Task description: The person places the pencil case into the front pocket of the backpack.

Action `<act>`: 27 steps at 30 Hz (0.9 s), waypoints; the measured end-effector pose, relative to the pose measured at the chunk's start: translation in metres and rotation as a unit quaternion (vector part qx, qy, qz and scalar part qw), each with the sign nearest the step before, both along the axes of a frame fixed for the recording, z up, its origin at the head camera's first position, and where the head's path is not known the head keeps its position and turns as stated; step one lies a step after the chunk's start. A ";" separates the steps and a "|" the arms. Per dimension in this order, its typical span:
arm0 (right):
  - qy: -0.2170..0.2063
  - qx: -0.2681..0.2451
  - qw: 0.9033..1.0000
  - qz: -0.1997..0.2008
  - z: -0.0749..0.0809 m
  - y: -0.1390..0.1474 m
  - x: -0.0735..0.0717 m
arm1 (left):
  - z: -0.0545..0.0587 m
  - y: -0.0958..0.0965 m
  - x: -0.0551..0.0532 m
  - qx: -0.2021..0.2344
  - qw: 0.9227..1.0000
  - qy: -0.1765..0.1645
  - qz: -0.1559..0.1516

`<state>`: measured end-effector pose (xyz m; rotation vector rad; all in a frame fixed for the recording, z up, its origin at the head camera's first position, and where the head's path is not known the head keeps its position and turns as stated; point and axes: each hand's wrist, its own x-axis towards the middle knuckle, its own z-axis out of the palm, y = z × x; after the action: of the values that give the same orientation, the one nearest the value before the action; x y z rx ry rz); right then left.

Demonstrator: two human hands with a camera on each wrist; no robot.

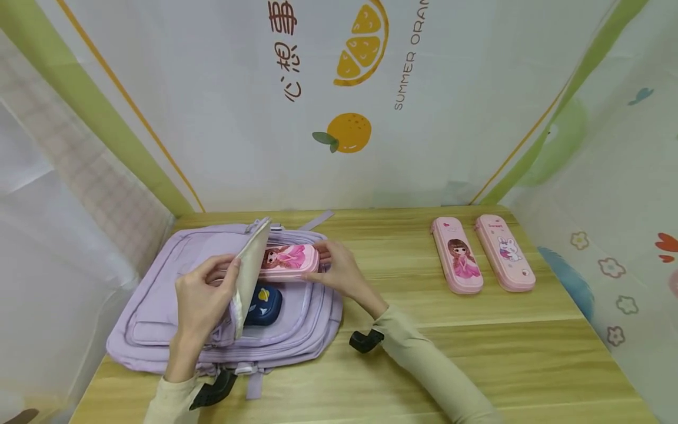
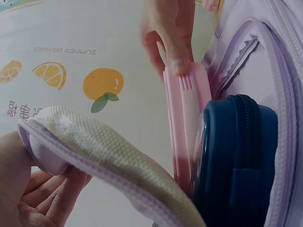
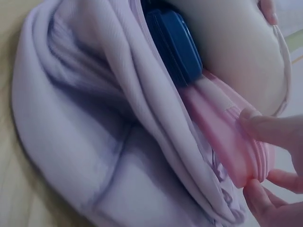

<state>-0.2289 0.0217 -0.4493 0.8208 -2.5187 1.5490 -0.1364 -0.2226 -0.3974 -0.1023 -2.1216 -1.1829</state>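
A lavender backpack (image 1: 153, 294) lies on the table with its front pocket unzipped. My left hand (image 1: 203, 294) pinches the edge of the pocket flap (image 1: 254, 262), holding it raised so its pale lining shows. With thumb and fingers, my right hand (image 1: 341, 271) grips the right end of a pink pencil case (image 1: 290, 259) printed with a doll-like girl. The case's other end lies inside the pocket, partly behind the flap. Beside it in the pocket sits a navy zippered case (image 2: 236, 156) with a planet motif; the head view shows only its right part.
Two more pink pencil cases lie side by side on the right of the wooden table (image 1: 424, 365): one with a girl (image 1: 459, 256), one with a white rabbit (image 1: 505, 253). A printed curtain (image 1: 228, 147) hangs along the table's back edge.
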 end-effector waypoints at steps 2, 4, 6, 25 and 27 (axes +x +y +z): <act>-0.011 -0.010 1.000 0.008 -0.001 -0.004 0.001 | 0.000 0.000 0.001 0.002 1.000 -0.005 0.000; -0.022 -0.021 0.999 0.019 -0.003 -0.007 0.001 | 0.000 0.000 0.002 0.003 1.000 -0.008 0.001; -0.032 -0.032 0.999 0.028 -0.006 -0.009 0.002 | -0.001 0.000 0.002 0.004 1.000 -0.009 0.002; -0.070 -0.015 0.997 0.037 -0.014 -0.035 -0.003 | -0.002 -0.003 0.003 0.002 1.000 -0.021 0.007; -0.081 -0.014 0.995 0.051 -0.013 -0.036 -0.003 | -0.001 -0.005 0.004 0.007 1.000 -0.024 0.007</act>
<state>-0.2319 -0.0140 -0.4622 0.8653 -2.5964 1.7463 -0.1327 -0.2271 -0.3986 -0.0536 -2.1518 -1.2020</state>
